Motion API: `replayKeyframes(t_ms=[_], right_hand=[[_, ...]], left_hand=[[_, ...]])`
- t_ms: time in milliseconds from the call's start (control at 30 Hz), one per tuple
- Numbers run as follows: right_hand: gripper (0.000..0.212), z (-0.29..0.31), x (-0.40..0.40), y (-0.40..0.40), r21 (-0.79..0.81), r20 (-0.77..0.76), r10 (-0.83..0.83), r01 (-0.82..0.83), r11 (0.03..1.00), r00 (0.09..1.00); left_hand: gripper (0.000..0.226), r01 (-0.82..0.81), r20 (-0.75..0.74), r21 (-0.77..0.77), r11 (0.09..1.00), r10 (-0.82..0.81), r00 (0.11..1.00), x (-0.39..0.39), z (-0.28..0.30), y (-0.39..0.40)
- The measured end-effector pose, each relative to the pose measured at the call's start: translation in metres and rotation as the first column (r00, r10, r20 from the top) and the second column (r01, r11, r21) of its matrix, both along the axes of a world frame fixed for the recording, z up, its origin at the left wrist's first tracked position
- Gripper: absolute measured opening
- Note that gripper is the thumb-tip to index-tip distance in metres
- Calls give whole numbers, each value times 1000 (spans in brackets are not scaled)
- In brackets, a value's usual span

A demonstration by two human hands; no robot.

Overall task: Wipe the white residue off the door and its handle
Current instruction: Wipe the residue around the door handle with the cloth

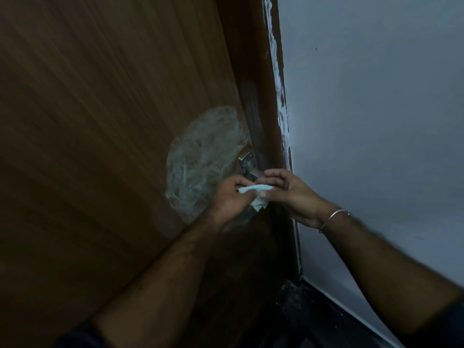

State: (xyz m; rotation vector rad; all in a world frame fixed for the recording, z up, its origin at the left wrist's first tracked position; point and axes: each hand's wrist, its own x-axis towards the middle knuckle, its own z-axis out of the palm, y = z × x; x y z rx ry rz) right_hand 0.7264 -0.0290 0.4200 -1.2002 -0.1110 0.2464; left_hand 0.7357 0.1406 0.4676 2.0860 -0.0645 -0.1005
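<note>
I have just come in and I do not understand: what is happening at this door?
A person is cleaning a brown wooden door. The left hand grips a small white tissue just below the metal handle, and the right hand holds its other end with curled fingers. A large patch of white residue remains smeared on the door beside the handle, so wiping is not finished. More white marks run along the door frame.

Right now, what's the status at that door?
Left hand grips white tissue; right hand pinches its other end. White smear on door unwiped. Handle partly hidden behind hands.
</note>
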Motion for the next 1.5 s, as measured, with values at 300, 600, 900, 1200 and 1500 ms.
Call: replayKeyframes(t_ms=[300,600,900,1200,1500], right_hand=[[8,3,11,15,-401,117,-693,672,623,712],[15,28,53,76,-425,589,-579,826,371,564],[19,5,37,79,-394,721,-347,767,506,600],[9,23,59,83,-260,563,-584,796,546,585],[16,20,53,84,-369,647,-434,755,542,627]], left_hand=[[16,-163,11,170,972,164,986,7,-6,1],[23,-43,178,522,852,-59,982,0,-21,14],[19,-23,208,511,860,-98,973,4,-16,17],[22,10,150,529,849,-105,983,9,-15,19],[17,14,158,532,847,-116,981,9,-13,19]])
